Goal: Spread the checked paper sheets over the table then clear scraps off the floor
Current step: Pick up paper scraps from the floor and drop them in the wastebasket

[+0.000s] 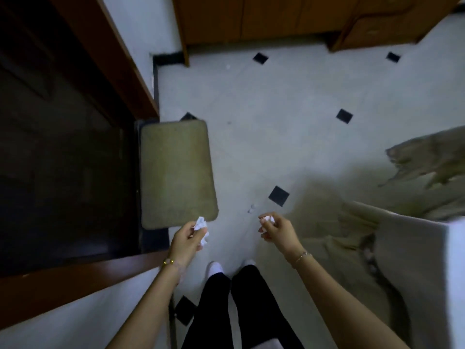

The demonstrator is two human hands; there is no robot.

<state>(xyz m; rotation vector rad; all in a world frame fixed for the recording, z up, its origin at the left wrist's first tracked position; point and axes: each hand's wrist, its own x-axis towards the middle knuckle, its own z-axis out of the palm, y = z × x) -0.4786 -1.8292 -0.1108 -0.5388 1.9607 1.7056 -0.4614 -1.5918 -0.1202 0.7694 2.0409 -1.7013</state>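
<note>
I look straight down at a pale tiled floor (289, 137). My left hand (187, 239) grips a crumpled white paper scrap (201, 224), with more white paper showing under its fingers. My right hand (276, 229) pinches a smaller crumpled white scrap (268, 219) at its fingertips. Two tiny white scraps (251, 208) lie on the floor just ahead of my right hand, beside a black tile inset. Another small white speck (228, 67) lies far ahead near the cabinet. No table or checked sheets are in view.
A tan doormat (176, 172) lies at a dark wooden doorway (63, 147) on the left. Brown wooden cabinets (276, 18) stand at the far side. A draped beige cloth (377, 235) over furniture fills the right. My feet in white socks (216, 268) stand below my hands.
</note>
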